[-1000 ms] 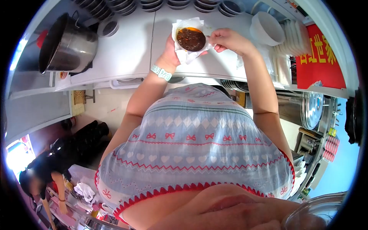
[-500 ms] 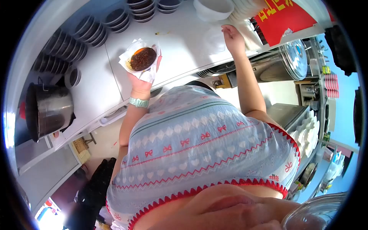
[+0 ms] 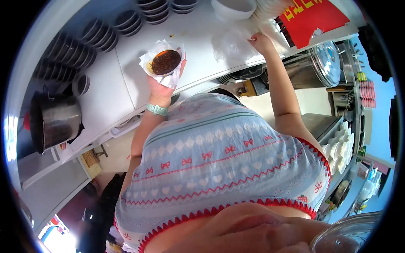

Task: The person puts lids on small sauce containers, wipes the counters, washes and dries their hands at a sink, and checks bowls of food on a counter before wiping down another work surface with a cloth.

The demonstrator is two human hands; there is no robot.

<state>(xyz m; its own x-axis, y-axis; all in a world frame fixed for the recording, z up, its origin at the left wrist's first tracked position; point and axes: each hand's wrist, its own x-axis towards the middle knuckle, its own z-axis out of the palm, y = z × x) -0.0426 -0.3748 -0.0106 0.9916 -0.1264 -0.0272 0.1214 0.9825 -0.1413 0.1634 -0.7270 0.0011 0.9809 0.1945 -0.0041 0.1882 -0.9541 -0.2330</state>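
Left hand (image 3: 162, 84) cups bowl (image 3: 165, 62) of dark sauce from below, over the bench (image 3: 126, 76); spill-prone, keep level. Right hand (image 3: 261, 42) pinches thin, soft plastic bag (image 3: 232, 42), far right.

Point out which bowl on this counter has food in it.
The bowl held up in the left hand, wrapped in white plastic and filled with dark reddish sauce. The stacked dark bowls and the white bowl on the counter show no food.

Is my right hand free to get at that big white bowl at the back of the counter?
Probably yes. The right hand rests on the clear plastic bag just in front of the white bowl, and only bare counter lies between them. The left hand holds the sauce bowl.
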